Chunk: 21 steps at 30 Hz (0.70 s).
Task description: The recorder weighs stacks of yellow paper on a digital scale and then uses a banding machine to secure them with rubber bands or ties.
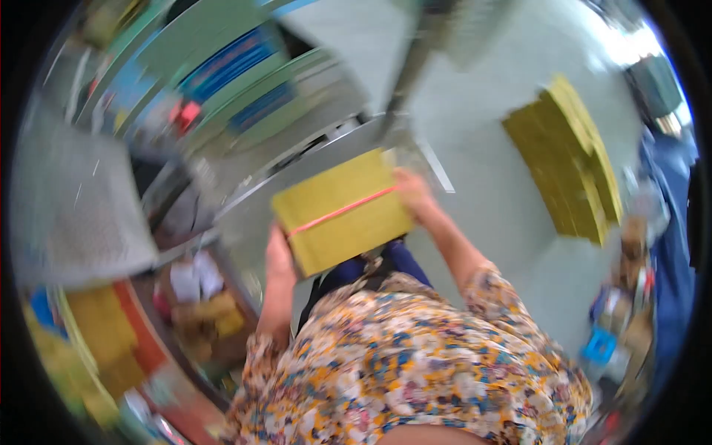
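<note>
Nearest the camera, a flower-patterned blouse [415, 356] in orange, blue and white fills the lower middle of the blurred view, and both bare forearms are seen rising from its short sleeves. Between the hands a flat yellow bundle [343, 211] is held in the air, bound across its face by a thin orange band [343, 211]. Its long axis is tilted, running from lower left to upper right, and the band follows the same line; the broad face is turned up toward the camera. The bundle is carried by nothing but the hands, above a pale green floor [489, 193] and just beside the edge of a metal-rimmed work surface [245, 215] at its left.

The left hand [279, 256] is pressed flat against the bundle's lower left end, fingers pointing upward along the edge. The right hand [412, 194] is closed over the upper right end, with the elbow bent and the forearm sloping down to the sleeve. Both are grasping the bundle.

To the right, well apart, a stack of yellow sheets [571, 167] is seen lying on the floor, with open floor between it and the bundle. At lower left, cluttered yellow and white items [200, 297] are visible, too blurred to be told apart.
</note>
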Each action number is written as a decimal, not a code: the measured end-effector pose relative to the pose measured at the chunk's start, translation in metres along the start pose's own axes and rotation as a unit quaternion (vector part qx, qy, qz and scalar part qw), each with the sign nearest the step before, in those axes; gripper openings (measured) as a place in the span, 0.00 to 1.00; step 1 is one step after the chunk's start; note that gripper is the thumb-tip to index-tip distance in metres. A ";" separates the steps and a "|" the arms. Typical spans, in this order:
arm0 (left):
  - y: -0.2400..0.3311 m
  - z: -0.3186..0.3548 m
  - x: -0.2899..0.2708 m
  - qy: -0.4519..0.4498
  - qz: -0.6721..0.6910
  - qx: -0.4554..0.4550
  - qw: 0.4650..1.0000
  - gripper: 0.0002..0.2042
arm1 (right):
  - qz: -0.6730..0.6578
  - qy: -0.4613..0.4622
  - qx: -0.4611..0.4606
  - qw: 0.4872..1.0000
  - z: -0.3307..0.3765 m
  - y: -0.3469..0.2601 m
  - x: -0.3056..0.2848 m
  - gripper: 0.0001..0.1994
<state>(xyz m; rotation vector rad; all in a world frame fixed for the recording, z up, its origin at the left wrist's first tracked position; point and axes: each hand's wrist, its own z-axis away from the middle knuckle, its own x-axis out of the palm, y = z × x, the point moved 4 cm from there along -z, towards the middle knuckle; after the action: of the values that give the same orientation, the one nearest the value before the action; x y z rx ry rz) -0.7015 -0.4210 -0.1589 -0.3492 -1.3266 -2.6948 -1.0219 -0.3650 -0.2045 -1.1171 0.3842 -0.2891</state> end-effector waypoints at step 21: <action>-0.125 0.109 0.245 -0.242 -0.158 0.059 0.956 0.24 | -0.249 0.185 0.031 0.950 0.172 0.092 -0.231 0.18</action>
<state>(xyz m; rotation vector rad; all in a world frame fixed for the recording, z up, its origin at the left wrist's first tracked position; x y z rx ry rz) -0.9468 -0.2592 -0.1275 -0.9037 -1.7967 -2.8770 -1.1505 -0.0921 -0.1872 -1.0869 0.4155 -0.9602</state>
